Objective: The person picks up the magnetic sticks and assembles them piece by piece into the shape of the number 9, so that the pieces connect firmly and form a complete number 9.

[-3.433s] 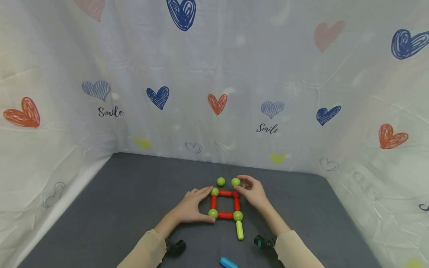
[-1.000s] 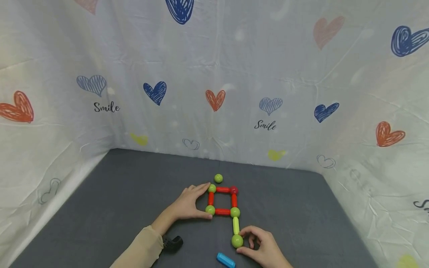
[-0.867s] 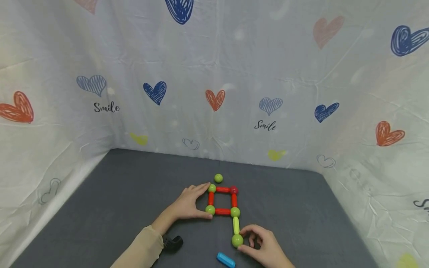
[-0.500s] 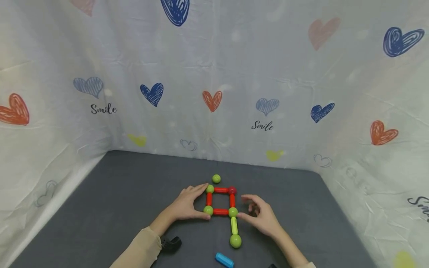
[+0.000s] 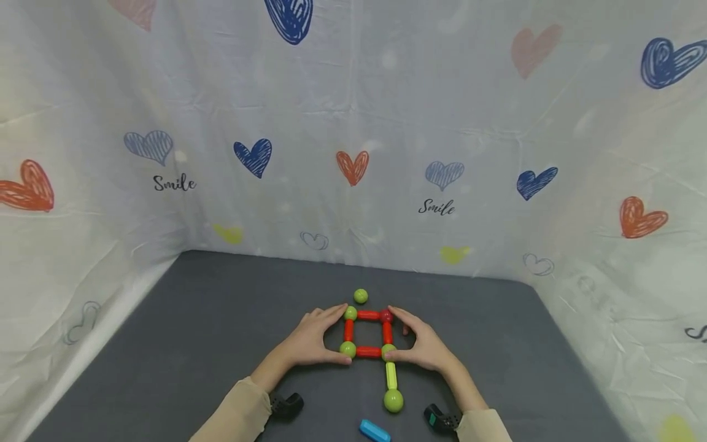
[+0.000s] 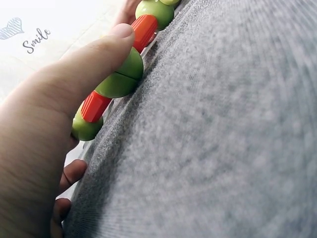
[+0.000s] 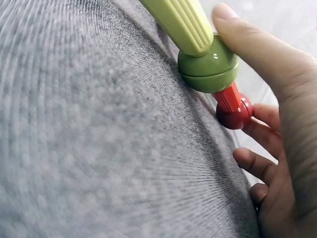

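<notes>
A square (image 5: 368, 352) of red rods, with green balls at several corners and a red ball (image 5: 386, 315) at the far right one, lies on the dark cloth. My left hand (image 5: 309, 342) grips its left side, thumb at the near green ball (image 6: 124, 74), index finger at the far one. Opposite, my right hand (image 5: 424, 347) spans the right side, its thumb on the near green ball (image 7: 210, 67) and index fingertip at the red ball. From that near right corner a yellow-green rod (image 5: 391, 376) runs toward me, ending in a larger-looking green ball (image 5: 393, 401).
Just beyond the square sits a loose green ball (image 5: 361, 296). A blue rod (image 5: 374, 430) lies near the bottom edge of the head view. White curtain (image 5: 309, 202) with printed hearts encloses the cloth-covered table (image 5: 232, 294) at back and sides.
My right hand brought a green ball from the far right corner to the yellow-green rod's free end, released it, then moved up to the square's right side. My left hand has kept its place.
</notes>
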The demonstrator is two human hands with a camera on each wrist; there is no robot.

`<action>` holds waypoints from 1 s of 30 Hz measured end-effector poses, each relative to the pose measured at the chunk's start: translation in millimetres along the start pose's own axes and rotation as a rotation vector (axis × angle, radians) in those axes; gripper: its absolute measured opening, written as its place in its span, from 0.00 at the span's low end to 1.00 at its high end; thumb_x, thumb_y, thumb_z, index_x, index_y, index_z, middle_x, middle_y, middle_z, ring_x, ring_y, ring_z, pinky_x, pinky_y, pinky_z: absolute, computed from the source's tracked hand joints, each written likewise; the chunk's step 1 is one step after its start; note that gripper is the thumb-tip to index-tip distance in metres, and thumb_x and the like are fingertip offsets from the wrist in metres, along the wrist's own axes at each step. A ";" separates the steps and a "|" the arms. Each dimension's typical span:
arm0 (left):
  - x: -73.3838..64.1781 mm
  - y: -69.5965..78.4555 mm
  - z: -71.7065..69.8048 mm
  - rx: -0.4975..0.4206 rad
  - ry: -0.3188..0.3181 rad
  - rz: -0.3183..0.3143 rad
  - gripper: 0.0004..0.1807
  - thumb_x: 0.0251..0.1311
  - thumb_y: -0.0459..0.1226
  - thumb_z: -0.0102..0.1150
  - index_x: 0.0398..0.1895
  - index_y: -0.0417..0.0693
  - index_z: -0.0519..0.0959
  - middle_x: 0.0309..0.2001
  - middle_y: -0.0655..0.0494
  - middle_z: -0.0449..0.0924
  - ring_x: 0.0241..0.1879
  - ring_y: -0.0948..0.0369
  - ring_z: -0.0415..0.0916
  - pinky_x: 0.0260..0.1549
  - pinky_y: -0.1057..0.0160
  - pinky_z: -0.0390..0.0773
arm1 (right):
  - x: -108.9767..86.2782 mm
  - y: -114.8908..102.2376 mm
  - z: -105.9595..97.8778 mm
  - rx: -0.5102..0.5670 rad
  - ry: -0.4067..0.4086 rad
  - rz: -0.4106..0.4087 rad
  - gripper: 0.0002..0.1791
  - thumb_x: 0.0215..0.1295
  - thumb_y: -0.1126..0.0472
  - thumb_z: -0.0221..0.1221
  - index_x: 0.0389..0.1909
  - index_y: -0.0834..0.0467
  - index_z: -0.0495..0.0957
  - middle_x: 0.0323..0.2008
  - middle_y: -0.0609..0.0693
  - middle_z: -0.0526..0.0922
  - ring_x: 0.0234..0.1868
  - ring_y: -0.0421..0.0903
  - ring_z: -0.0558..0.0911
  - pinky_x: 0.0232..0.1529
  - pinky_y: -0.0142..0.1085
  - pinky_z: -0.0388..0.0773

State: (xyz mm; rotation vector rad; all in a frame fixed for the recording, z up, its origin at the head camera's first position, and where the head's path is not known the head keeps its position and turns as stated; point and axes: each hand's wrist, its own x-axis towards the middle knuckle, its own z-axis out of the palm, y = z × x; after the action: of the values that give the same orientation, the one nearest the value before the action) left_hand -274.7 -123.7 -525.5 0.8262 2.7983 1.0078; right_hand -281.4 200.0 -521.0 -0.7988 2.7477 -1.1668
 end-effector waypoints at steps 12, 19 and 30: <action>-8.5 7.1 2.7 -0.115 0.083 -0.042 0.66 0.49 0.63 0.81 0.86 0.49 0.56 0.83 0.51 0.59 0.67 0.46 0.70 0.67 0.36 0.66 | -2.1 -0.7 1.5 -0.018 0.005 0.014 0.55 0.56 0.42 0.78 0.82 0.52 0.65 0.71 0.51 0.73 0.46 0.40 0.72 0.48 0.42 0.68; -33.9 29.5 15.3 -0.355 0.445 -0.020 0.47 0.54 0.47 0.83 0.78 0.53 0.72 0.68 0.50 0.78 0.45 0.54 0.73 0.42 0.60 0.72 | -1.2 -0.7 4.8 -0.013 0.000 -0.007 0.55 0.57 0.43 0.78 0.82 0.52 0.64 0.75 0.53 0.71 0.46 0.40 0.72 0.50 0.43 0.69; -69.2 84.9 30.6 -0.417 -0.161 0.160 0.31 0.63 0.49 0.77 0.70 0.56 0.81 0.61 0.63 0.84 0.46 0.70 0.76 0.46 0.67 0.78 | -0.5 -0.4 1.8 -0.021 0.006 0.000 0.55 0.56 0.43 0.78 0.82 0.53 0.65 0.73 0.53 0.73 0.47 0.41 0.72 0.49 0.43 0.69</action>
State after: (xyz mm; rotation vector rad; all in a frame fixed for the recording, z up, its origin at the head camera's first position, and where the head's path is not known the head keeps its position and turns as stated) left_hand -169.0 -86.2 -506.8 1.0241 2.2980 1.4112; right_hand -280.4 198.8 -522.0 -0.7983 2.7696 -1.1434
